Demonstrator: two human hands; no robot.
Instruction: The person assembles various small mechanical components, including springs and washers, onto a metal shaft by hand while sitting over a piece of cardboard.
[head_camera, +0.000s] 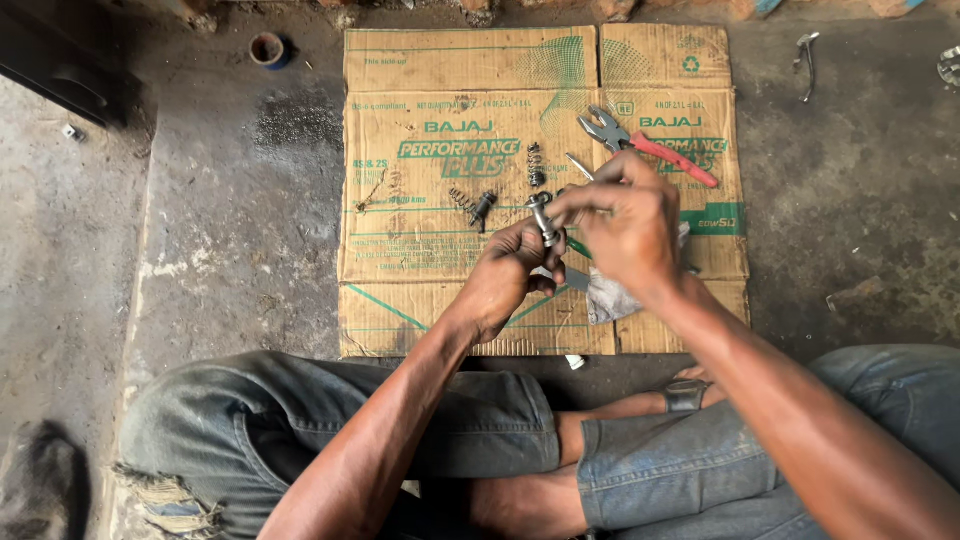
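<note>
I see the left hand (505, 275) closed around a small metal pin (545, 222), a short silvery shaft that stands nearly upright out of the fist, just above the flattened cardboard sheet (420, 290) on the concrete floor (230, 200). The right hand (625, 225) comes over it from the right, with thumb and forefinger pinched together at the pin's top end; whether they pinch the pin itself or some smaller piece on it I cannot tell, since the fingers hide the tip. To do this fitting work well, I judge the left hand should keep the pin steady and vertical, low over the cardboard, so that anything that slips lands on the sheet and not in the dust, and the right fingertips should turn or press lightly, in line with the shaft, without tilting it. Counting what lies about: one pair of pliers with red handles (645, 145) beyond the hands, two small coil springs (534, 163) (462, 200) on the cardboard, one dark little fitting (484, 206) touching the left spring, one thin metal rod (578, 166) near the pliers, one grey rag (612, 298) under the right wrist, one small round tin (268, 48) far left on the floor, and one bent metal tool (807, 55) far right.
</note>
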